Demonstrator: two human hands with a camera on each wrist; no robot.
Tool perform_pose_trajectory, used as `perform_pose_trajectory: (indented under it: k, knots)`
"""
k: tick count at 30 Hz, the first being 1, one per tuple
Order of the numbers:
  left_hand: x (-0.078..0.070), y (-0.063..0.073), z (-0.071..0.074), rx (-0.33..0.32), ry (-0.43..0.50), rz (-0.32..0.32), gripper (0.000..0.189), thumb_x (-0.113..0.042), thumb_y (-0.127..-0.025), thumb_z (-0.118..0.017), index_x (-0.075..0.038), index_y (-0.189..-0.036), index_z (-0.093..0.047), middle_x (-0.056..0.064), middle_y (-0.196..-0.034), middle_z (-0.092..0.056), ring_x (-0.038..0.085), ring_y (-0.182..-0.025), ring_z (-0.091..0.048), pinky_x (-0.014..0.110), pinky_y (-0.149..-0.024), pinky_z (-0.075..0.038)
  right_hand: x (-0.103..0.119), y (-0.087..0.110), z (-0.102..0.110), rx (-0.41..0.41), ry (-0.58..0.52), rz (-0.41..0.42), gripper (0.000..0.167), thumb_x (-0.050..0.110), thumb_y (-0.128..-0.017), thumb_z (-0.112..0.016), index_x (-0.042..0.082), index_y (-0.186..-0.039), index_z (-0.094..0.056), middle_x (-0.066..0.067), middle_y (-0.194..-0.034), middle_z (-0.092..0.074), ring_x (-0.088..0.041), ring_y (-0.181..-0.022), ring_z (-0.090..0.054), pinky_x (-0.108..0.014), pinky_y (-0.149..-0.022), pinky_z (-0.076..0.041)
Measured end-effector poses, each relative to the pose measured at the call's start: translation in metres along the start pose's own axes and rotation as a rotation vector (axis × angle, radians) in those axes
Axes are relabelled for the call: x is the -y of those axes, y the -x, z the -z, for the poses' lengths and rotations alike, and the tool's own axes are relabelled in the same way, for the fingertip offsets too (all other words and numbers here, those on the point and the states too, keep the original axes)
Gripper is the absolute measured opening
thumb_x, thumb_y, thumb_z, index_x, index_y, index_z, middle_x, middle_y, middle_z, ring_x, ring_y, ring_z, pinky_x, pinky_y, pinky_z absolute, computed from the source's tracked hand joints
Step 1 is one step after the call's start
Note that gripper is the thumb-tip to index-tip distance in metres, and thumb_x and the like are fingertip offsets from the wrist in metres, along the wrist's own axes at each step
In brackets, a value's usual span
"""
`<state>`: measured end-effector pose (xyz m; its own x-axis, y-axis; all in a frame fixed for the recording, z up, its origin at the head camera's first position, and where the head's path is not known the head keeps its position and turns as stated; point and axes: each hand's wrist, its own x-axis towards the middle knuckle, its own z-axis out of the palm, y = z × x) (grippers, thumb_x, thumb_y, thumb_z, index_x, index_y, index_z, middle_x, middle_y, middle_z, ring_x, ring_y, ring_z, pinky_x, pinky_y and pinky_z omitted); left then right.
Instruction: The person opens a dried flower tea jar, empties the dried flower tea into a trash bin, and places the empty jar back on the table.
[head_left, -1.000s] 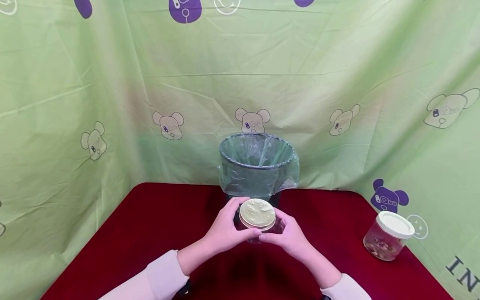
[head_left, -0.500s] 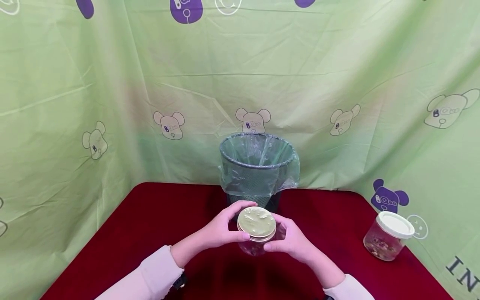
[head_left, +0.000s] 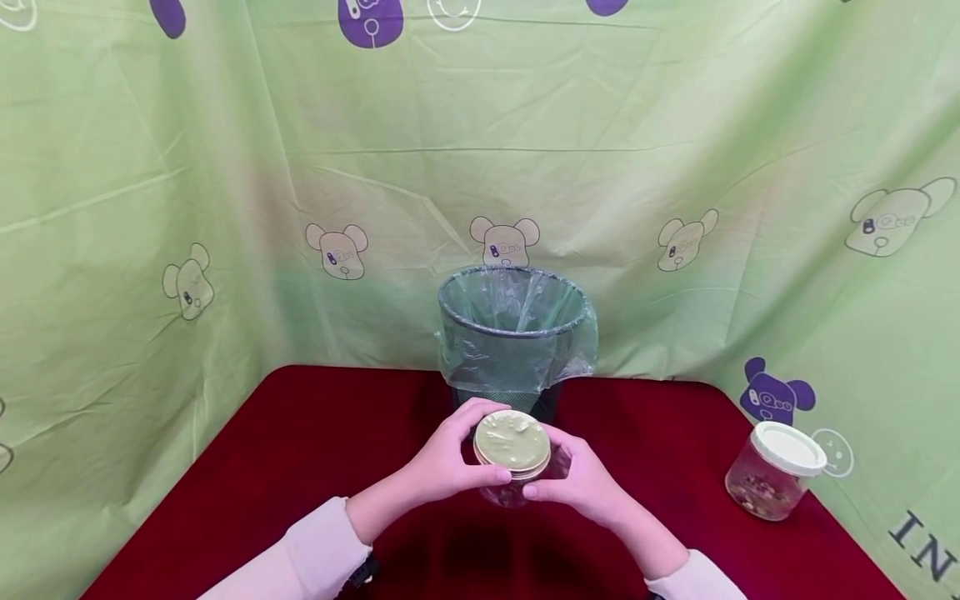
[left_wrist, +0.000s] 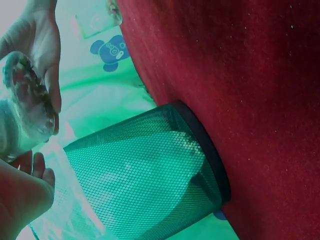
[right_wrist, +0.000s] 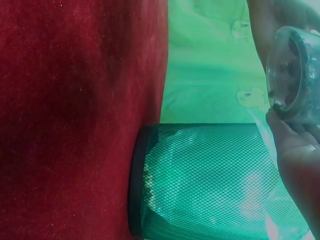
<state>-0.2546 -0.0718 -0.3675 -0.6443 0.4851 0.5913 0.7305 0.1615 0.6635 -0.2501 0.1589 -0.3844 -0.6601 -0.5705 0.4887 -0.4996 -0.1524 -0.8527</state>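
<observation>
Both hands grip a clear jar (head_left: 504,497) with a pale gold lid (head_left: 512,440), held up over the red table in front of the bin. My left hand (head_left: 448,460) curves round its left side, thumb at the front below the lid. Round the right side is my right hand (head_left: 583,483), its thumb on the lower front of the jar. Dark bits show through the jar bottom (left_wrist: 32,95) in the left wrist view. Seen from the right wrist, the jar (right_wrist: 290,75) sits between both hands, its lid out of sight.
A mesh bin (head_left: 502,358) lined with a thin green plastic bag stands behind the hands. At the right edge of the red table (head_left: 337,433) is a second clear jar (head_left: 765,483) with a white lid and brownish bits inside. Green printed cloth (head_left: 585,183) hangs behind.
Over the last second, the jar and both hands came slightly lower and nearer to me, and more of the jar's front shows between the thumbs. The bin and second jar stayed put.
</observation>
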Motion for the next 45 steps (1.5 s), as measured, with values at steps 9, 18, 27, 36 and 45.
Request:
perform_pose_trajectory:
  k: [9,18,27,36,45]
  knots:
    - [-0.005,0.004,-0.011,-0.134,-0.064,0.103,0.071,-0.031,-0.071,-0.086,-0.017,-0.133,-0.054,-0.010,-0.123,-0.053,0.011,-0.116,-0.051,0.034,-0.099,-0.041,0.002,-0.001,-0.011,-0.137,0.115,-0.022,0.062,-0.001,-0.078,-0.076,-0.007,-0.134,-0.049,-0.009,-0.117,-0.065,-0.017,-0.104,-0.063,-0.028,-0.088,-0.050]
    - [-0.014,0.006,-0.024,-0.285,-0.123,0.227,0.075,-0.041,-0.068,-0.087,-0.020,-0.131,-0.052,-0.013,-0.123,-0.050,0.009,-0.116,-0.048,0.038,-0.097,-0.041,0.000,-0.004,-0.025,-0.279,0.142,-0.038,0.066,-0.004,-0.076,-0.077,-0.003,-0.135,-0.049,-0.017,-0.121,-0.062,-0.016,-0.105,-0.062,-0.029,-0.087,-0.052]
    - [-0.016,0.007,-0.027,-0.308,-0.149,0.249,0.082,-0.043,-0.066,-0.088,-0.012,-0.131,-0.048,-0.008,-0.122,-0.050,0.012,-0.115,-0.047,0.039,-0.097,-0.041,-0.001,-0.005,-0.028,-0.302,0.153,-0.011,0.066,-0.007,-0.075,-0.077,-0.006,-0.134,-0.049,-0.021,-0.122,-0.061,-0.015,-0.108,-0.061,-0.027,-0.090,-0.050]
    - [-0.015,0.009,-0.018,-0.247,-0.091,0.227,0.085,-0.033,-0.068,-0.088,-0.008,-0.137,-0.046,-0.010,-0.126,-0.050,0.011,-0.117,-0.048,0.039,-0.098,-0.040,0.003,-0.003,-0.022,-0.249,0.104,-0.022,0.067,-0.006,-0.077,-0.076,-0.007,-0.137,-0.045,-0.022,-0.121,-0.060,-0.016,-0.103,-0.063,-0.032,-0.084,-0.054]
    - [-0.004,0.012,-0.001,-0.072,0.030,0.055,0.072,-0.020,-0.076,-0.081,-0.009,-0.138,-0.047,0.000,-0.129,-0.053,0.018,-0.119,-0.050,0.036,-0.102,-0.038,0.004,0.001,-0.014,-0.135,0.099,-0.010,0.063,-0.002,-0.077,-0.076,-0.010,-0.132,-0.048,-0.010,-0.117,-0.064,-0.016,-0.105,-0.062,-0.027,-0.089,-0.050]
